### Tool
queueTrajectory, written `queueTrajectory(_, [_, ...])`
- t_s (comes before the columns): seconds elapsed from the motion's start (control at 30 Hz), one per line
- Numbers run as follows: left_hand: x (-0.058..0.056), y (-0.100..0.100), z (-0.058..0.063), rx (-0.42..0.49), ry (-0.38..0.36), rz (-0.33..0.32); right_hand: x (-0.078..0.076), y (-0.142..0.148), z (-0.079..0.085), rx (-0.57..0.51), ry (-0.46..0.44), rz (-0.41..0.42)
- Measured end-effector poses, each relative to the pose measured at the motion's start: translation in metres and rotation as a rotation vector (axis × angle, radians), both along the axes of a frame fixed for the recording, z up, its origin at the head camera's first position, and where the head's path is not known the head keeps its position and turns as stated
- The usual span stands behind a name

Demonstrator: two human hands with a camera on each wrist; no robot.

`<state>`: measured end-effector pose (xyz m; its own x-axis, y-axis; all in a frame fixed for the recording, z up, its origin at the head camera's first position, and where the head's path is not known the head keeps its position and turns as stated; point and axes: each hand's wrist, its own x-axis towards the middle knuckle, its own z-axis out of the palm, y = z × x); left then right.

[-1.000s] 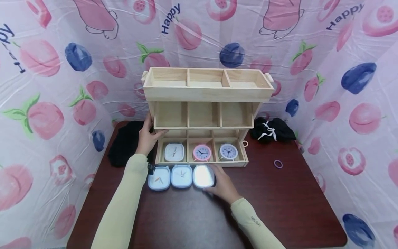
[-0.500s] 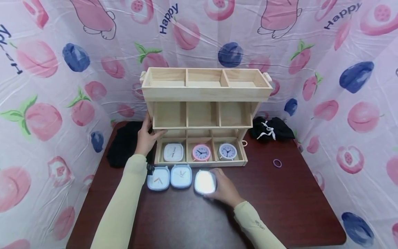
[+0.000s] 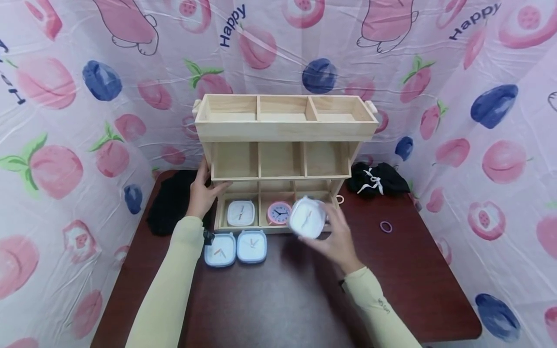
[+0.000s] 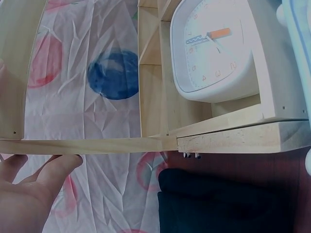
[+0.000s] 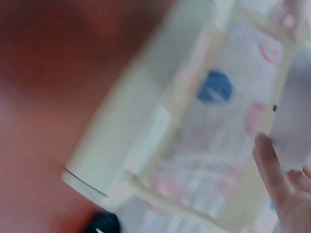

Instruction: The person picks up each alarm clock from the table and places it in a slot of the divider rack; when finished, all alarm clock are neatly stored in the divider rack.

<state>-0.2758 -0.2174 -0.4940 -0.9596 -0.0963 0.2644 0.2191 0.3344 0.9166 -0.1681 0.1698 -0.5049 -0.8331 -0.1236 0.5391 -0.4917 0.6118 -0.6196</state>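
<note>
My right hand (image 3: 337,241) grips a white square alarm clock (image 3: 307,217) and holds it raised and tilted before the bottom row of a wooden tiered organizer (image 3: 285,131). In the blurred right wrist view, fingers (image 5: 269,167) lie against the pale clock body (image 5: 294,111). My left hand (image 3: 203,193) rests against the organizer's left side by the middle tray; its fingertips (image 4: 73,160) touch a wooden side strip (image 4: 87,146). The bottom row holds a white square clock (image 3: 241,213) at left and a pink round clock (image 3: 278,213) in the middle. The raised clock mostly hides the right compartment.
Two light-blue square clocks (image 3: 220,250) (image 3: 252,246) lie on the dark table (image 3: 270,309) before the organizer. Black cloth (image 3: 167,203) lies to the left. A black pouch with white cord (image 3: 377,180) and a purple ring (image 3: 386,226) are on the right.
My right hand has picked up the third clock from the front row, drawn it back, then lifted it up and to the right. My left hand has stayed at the organizer's side.
</note>
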Motion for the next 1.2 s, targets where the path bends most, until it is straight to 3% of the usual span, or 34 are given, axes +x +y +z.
queueTrajectory(0.13, [-0.001, -0.002, -0.001, -0.003, 0.009, 0.008, -0.036, 0.006, 0.04, -0.109, 0.19, -0.128])
queueTrajectory(0.23, [0.0, -0.003, -0.002, -0.002, 0.008, 0.005, -0.064, 0.008, 0.059, -0.161, 0.23, -0.243])
queueTrajectory(0.4, [0.001, -0.003, -0.004, -0.003, 0.001, 0.001, -0.104, 0.01, 0.069, -0.147, 0.208, -0.35])
queueTrajectory(0.6, [0.0, -0.001, -0.005, -0.007, 0.0, -0.001, -0.131, 0.008, 0.063, -0.033, 0.183, -0.41])
queueTrajectory(0.73, [0.001, 0.001, -0.004, -0.009, 0.001, 0.003, -0.137, 0.005, 0.058, 0.005, 0.179, -0.419])
queueTrajectory(0.97, [0.0, 0.002, -0.001, -0.01, 0.0, 0.011, -0.131, -0.001, 0.051, 0.04, 0.175, -0.437])
queueTrajectory(1.1, [-0.001, 0.002, -0.001, -0.004, -0.001, 0.006, -0.119, -0.01, 0.046, -0.004, 0.265, -0.425])
queueTrajectory(1.2, [-0.001, 0.001, 0.0, -0.001, -0.003, 0.008, -0.099, -0.025, 0.04, -0.037, 0.301, -0.336])
